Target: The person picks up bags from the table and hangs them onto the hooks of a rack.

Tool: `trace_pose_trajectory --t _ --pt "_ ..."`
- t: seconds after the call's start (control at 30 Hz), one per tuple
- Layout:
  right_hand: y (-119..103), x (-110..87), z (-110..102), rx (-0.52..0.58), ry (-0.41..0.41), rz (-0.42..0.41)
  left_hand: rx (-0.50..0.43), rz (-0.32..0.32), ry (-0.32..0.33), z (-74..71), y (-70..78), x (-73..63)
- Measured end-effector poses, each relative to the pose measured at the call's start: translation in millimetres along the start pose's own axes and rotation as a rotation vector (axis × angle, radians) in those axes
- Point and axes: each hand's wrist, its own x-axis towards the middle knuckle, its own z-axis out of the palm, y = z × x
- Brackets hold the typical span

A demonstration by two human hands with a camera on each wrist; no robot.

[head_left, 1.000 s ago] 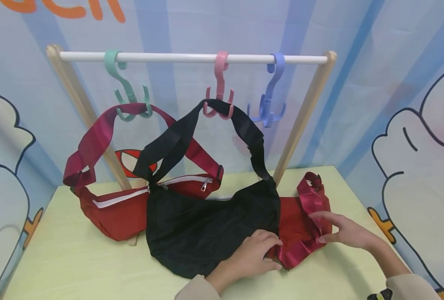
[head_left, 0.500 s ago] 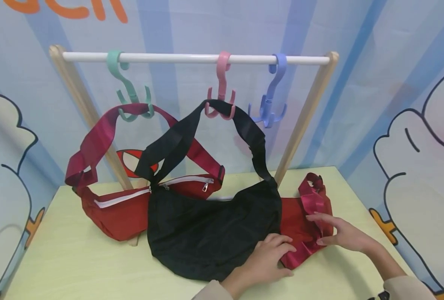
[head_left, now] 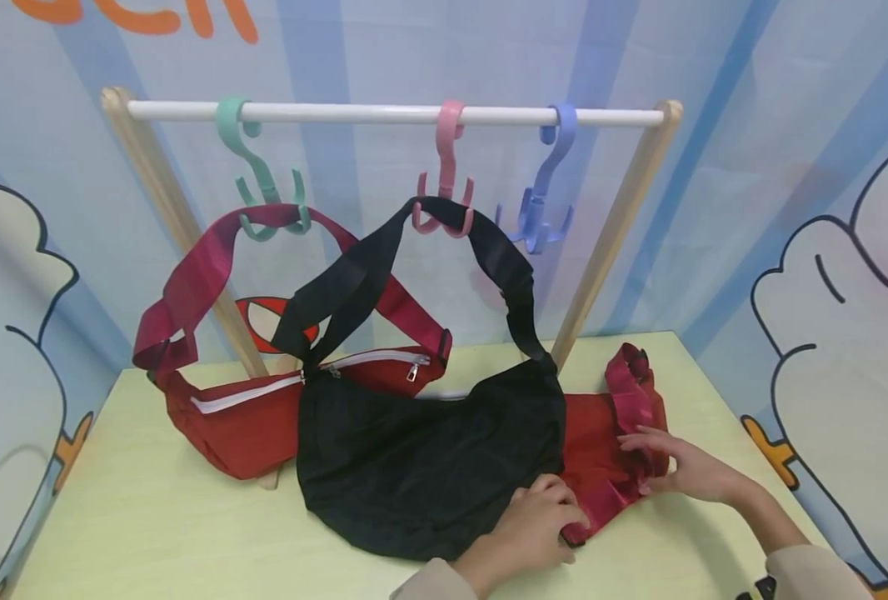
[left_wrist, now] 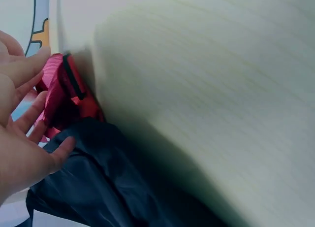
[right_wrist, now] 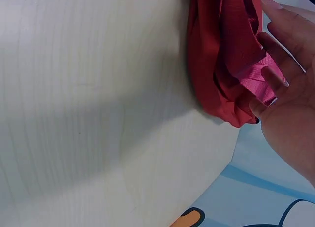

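Note:
A red bag with a crimson strap lies on the table at right, partly covered by a black bag. At its near lower corner is my left hand, fingers bent over the strap. In the left wrist view the thumb stands apart from the fingers, which touch or nearly touch the strap. My right hand is at the bag's right side, fingers spread along the strap. The right wrist view shows loosely bent fingers by the red bag, without a visible pinch.
A white bar on wooden posts carries a green hook, a pink hook and a blue hook. Another red bag hangs by its strap from the green hook; the black bag's strap loops over the pink one.
My left hand has shifted right, from over the black bag's edge to the red bag's lower corner. The right hand has barely moved. The strap beside it has shifted slightly.

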Motion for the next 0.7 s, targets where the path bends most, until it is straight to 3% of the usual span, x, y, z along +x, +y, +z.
trace_pose_trajectory --t 0.2,0.5,0.7 --pt "14.6 -4.1 1.4 -0.010 -0.030 0.003 -0.005 -0.050 0.022 4.2 -6.2 -3.6" --pt "23.6 -4.1 10.8 -0.182 0.054 -0.177 0.026 -0.074 0.013 8.3 -7.7 -2.1" --pt "22.6 -2.2 12.7 -0.148 0.063 -0.129 0.018 -0.096 0.005 8.2 -8.0 -1.6"
